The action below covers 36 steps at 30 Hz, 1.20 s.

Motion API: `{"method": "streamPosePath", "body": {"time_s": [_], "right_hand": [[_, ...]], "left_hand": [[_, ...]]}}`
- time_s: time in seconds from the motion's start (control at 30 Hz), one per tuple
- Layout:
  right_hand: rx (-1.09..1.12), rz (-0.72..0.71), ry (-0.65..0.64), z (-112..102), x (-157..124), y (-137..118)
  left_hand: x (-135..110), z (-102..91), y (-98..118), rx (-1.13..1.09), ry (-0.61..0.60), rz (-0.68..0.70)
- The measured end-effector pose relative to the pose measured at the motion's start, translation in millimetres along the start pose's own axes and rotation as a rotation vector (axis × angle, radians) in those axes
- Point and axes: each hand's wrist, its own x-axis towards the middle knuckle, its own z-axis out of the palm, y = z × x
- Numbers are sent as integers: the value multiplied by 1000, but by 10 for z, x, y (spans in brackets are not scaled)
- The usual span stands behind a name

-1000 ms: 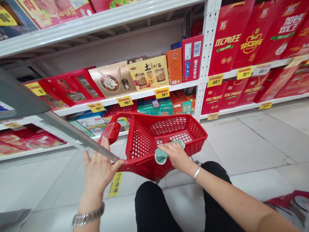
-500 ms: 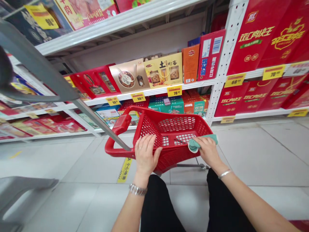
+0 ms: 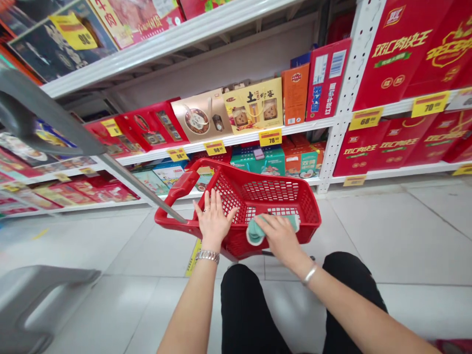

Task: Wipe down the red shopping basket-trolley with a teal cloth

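Shopping basket (image 3: 254,179) ahead, shelving (image 3: 228,140) beyond; left hand (image 3: 213,219) on basket edge; right hand (image 3: 282,238) on cloth (image 3: 255,233) inside basket.

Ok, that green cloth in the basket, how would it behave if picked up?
It will probably be floppy: the teal cloth bunches and folds under the right hand instead of keeping a shape. It likely feels light for its size, and it may catch slightly on the holes of the red plastic basket.

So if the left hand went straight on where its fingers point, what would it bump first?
Probably the red mesh wall of the shopping basket; the left hand seems to rest on it already, though depth is hard to judge.
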Motion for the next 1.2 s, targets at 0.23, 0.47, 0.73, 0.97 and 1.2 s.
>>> {"method": "streamPosePath", "body": {"time_s": [0.23,0.47,0.73,0.97,1.2], "right_hand": [[-5,5,-132,333,232,-369],[-171,-129,123,256,-452,356],[-23,51,175,-88,-861,1074],[638,245,244,-349,-235,355],[340,272,-62,-9,50,262]], "left_hand": [[-10,7,-245,14,-16,-8],[-56,-31,-443,31,-10,-50],[-163,47,-586,44,32,-61],[-252,18,-562,76,24,-58],[-348,-27,-511,70,46,-51]]}}
